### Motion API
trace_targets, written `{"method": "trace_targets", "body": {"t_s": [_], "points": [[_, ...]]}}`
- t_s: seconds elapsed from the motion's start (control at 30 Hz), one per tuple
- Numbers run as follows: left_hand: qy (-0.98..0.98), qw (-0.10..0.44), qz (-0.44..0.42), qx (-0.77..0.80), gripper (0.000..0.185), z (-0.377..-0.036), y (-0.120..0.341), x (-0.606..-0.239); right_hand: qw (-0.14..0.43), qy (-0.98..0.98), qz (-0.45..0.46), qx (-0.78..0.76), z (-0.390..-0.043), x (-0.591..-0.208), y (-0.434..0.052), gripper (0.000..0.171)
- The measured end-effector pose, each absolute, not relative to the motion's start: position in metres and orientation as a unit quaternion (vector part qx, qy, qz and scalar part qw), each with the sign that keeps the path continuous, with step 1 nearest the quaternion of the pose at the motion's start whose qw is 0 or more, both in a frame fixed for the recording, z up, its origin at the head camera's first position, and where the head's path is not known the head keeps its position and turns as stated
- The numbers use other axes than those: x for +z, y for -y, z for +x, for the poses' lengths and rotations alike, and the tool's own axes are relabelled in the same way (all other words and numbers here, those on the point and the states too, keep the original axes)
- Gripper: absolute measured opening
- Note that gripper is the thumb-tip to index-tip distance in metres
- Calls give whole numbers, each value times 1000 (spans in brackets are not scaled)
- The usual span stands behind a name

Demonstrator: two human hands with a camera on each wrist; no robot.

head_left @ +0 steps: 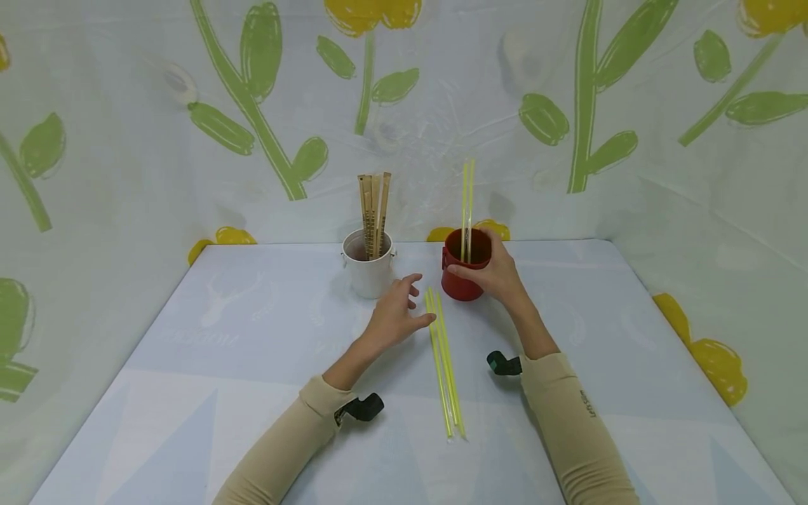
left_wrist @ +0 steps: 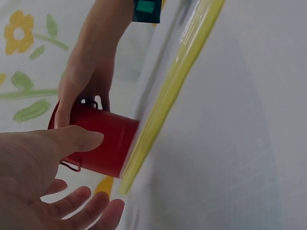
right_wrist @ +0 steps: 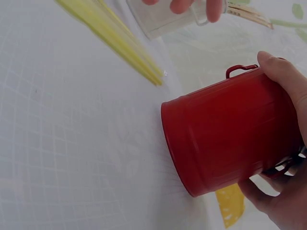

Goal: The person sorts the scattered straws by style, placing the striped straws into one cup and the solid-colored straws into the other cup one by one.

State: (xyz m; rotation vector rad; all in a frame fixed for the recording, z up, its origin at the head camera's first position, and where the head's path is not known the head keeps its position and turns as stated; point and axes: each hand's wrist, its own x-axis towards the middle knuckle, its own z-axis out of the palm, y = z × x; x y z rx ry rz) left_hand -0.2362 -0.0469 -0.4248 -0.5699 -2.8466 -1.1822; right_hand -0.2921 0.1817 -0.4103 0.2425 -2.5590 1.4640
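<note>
My right hand (head_left: 501, 273) grips the red bucket (head_left: 463, 286) at its rim, thumb on the near side and fingers round the far side. Two thin yellow straws (head_left: 470, 196) stand upright inside it. Several more yellow straws (head_left: 448, 358), in clear wrappers, lie lengthwise on the table between my forearms. Over their far end hovers my left hand (head_left: 398, 308), fingers loosely bent and thumb apart, holding nothing. In the left wrist view its thumb overlaps the red bucket (left_wrist: 108, 148), and the yellow straws (left_wrist: 168, 96) run past its fingertips.
A white bucket (head_left: 369, 277) stands left of the red one, holding several brown paper-wrapped sticks (head_left: 368, 210). A pale patterned cloth covers the table (head_left: 252, 393). Behind its far edge hangs a flower-printed sheet (head_left: 442, 105). Small black cameras (head_left: 366, 407) are worn on both wrists.
</note>
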Motion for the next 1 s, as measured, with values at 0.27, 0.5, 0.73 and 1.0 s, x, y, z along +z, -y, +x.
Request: {"method": "trace_targets", "body": {"t_s": [0.27,0.5,0.73,1.0], "points": [[931,-37,-183,-313,85,-233,44,-428,88,862,79,492,-293,-409,-181,93],[946,-53,-185,-262,85,-234,41,-435,92,861,81,493,-294,-411,-181,93],[949,-62,-175,-255,81,-231,39,-433,90,859,84,496,-294,-411,-181,93],[957,-80,-155,-232,78,-229,34,-430,90,857,89,500,-293,-412,-182,93]]}}
